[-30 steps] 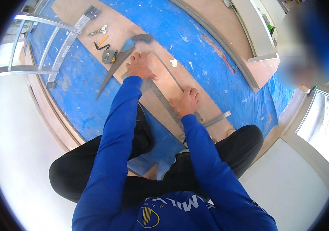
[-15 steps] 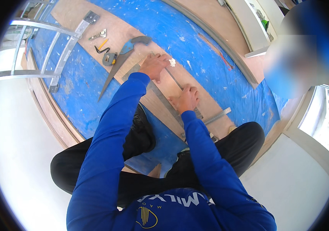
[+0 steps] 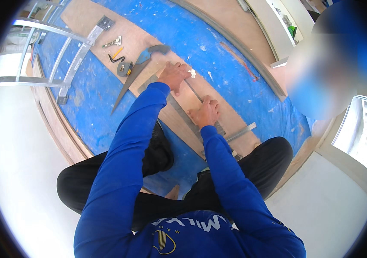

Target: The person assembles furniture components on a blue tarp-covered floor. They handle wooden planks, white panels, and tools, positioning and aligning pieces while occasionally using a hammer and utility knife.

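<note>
A pale wooden strip with grey edges (image 3: 186,98) lies on a long plywood board (image 3: 232,118). My left hand (image 3: 175,77) spans the strip's far end, thumb on the near side and fingers bent over the other edge. Closer to me, my right hand (image 3: 207,112) grips the same strip, its fingers curled over the right edge. Beyond my left hand lies a handsaw with a blue handle (image 3: 142,58), its blade pointing toward the lower left. A metal bar (image 3: 241,131) rests across the board near my right hand; its other end is partly hidden.
A tape measure (image 3: 124,69), a yellow pencil (image 3: 117,53), a black hooked tool (image 3: 117,58) and a small metal fitting (image 3: 112,41) lie past the saw. An aluminium ladder (image 3: 74,64) stands at left. Blue sheeting (image 3: 89,92) covers the floor. Another person (image 3: 336,69), blurred, is at right.
The view has shifted slightly, so the tools appear a little farther right. Both hands keep their places on the wooden strip; the right hand's fingers look slightly more bent.
</note>
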`<state>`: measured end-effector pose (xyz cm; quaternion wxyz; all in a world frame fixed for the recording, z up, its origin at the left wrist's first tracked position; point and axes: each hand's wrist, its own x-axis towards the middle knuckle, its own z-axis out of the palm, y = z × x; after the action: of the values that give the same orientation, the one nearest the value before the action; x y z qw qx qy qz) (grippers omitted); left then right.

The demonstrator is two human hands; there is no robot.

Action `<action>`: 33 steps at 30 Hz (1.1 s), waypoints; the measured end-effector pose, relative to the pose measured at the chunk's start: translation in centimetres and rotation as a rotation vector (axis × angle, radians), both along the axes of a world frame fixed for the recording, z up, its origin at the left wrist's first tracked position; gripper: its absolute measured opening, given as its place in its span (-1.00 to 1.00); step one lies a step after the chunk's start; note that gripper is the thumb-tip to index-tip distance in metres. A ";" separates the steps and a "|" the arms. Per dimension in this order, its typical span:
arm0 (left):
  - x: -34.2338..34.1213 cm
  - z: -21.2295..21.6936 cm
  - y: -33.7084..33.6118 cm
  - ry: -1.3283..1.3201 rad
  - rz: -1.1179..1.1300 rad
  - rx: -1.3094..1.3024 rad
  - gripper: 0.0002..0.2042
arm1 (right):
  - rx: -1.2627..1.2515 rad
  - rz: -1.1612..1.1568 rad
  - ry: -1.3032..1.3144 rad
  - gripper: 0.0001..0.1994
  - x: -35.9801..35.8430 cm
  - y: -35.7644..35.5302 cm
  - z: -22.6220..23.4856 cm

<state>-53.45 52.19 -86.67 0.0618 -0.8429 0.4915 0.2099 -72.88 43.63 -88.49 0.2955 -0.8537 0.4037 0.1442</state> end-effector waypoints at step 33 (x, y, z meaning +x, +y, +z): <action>0.9 0.1 0.9 0.056 -0.042 -0.034 -0.12 | 0.042 -0.046 -0.091 -0.28 -1.0 0.7 -0.6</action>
<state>-52.55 53.09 -86.61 0.0382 -0.8272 0.5141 0.2235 -73.85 44.30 -89.13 0.3348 -0.8435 0.4061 0.1069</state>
